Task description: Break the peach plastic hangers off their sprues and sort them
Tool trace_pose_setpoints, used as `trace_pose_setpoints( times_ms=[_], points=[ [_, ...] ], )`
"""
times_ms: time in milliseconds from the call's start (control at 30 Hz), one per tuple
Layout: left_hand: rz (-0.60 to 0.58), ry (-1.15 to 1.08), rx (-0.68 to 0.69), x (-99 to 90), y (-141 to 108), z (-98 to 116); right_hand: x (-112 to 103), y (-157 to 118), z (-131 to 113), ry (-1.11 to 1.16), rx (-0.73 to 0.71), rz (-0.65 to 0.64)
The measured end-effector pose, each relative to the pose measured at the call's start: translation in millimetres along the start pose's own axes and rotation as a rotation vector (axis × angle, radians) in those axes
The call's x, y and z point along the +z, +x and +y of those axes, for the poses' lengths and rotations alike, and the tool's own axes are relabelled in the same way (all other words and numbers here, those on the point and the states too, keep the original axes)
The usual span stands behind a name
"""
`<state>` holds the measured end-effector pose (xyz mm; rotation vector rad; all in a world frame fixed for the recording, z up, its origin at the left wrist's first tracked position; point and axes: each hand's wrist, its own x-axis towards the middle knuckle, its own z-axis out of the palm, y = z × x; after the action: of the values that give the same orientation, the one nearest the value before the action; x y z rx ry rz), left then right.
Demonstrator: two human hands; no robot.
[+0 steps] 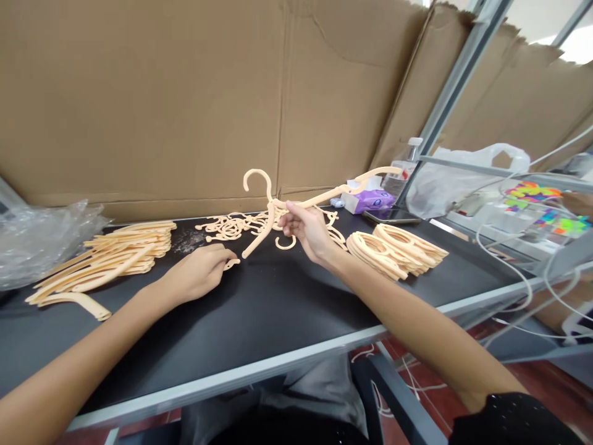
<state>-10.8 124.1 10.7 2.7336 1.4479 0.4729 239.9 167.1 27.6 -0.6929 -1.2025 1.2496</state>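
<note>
My right hand grips a beige plastic clothes hanger near its middle and holds it up over the table. Its hook points up, one arm slopes down toward my left hand, and the other stretches out to the right. My left hand is closed low over the tabletop, with the end of a beige hanger piece sticking out past its fingertips; the rest is hidden. Just beyond my hands lies a loose pile of beige hooks, with one single hook in front of it.
Beige hanger arms are heaped at the left beside clear plastic wrap. Stacked folded hangers lie right, near a purple tissue pack, a phone and a bottle. Cardboard stands behind the black table.
</note>
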Motion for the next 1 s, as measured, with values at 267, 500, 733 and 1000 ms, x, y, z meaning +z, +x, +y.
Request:
trace_pose_setpoints(
  times_ms=[267, 500, 733, 1000],
  points=[
    [0.007, -0.102, -0.075, -3.4, 1, 9, 0, -2, 0, 0.077, 0.056, -0.071],
    [0.039, -0.136, -0.078, -7.1, -1, 18, 5, -8, -4, 0.123, 0.181, -0.185],
    [0.135, -0.118, -0.072, -7.5, -2, 17, 14, -17, -3, 0.021, 0.174, -0.251],
    [0.18, 0.093, 0.055, -1.5, -7, 16, 19, -17, 8, -0.204, 0.192, -0.272]
  ],
)
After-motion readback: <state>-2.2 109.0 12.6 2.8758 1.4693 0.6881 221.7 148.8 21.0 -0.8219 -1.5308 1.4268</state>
